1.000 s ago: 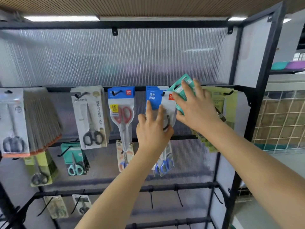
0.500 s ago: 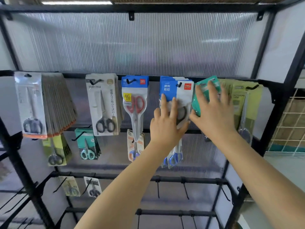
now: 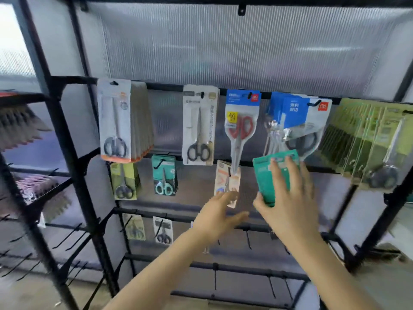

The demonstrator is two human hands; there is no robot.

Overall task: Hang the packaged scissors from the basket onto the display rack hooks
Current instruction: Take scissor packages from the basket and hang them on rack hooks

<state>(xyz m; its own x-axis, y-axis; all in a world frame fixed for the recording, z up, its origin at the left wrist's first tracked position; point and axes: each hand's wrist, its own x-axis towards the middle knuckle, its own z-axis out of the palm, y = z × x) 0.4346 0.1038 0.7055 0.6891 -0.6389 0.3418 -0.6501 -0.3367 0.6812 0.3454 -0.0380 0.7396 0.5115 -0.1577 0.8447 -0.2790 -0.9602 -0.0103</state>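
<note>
My right hand (image 3: pixel 290 202) holds a green scissors packet (image 3: pixel 271 173) in front of the display rack (image 3: pixel 67 153), below the hanging blue packets (image 3: pixel 295 117). Its thumb is at the packet's lower left and its fingers lie over the front. My left hand (image 3: pixel 220 214) is beside it with fingers relaxed, holding nothing, just under a small orange-and-white packet (image 3: pixel 228 182). On the top rail hang grey-handled scissors packets (image 3: pixel 116 121), a white packet with black scissors (image 3: pixel 200 126), a red-handled pair (image 3: pixel 242 128) and yellow-green packets (image 3: pixel 375 142). The basket is out of view.
Lower rails carry a yellow-green packet (image 3: pixel 124 182), teal small scissors (image 3: pixel 164 177) and two small packets (image 3: pixel 163 230). Bare black hooks (image 3: pixel 248 239) stick out of the lower bars. A second rack with stacked packets (image 3: pixel 20 124) stands to the left.
My right hand brought the green packet down and left from the top rail to below the blue packets. My left hand let go of the blue packets and dropped lower. The view swung left.
</note>
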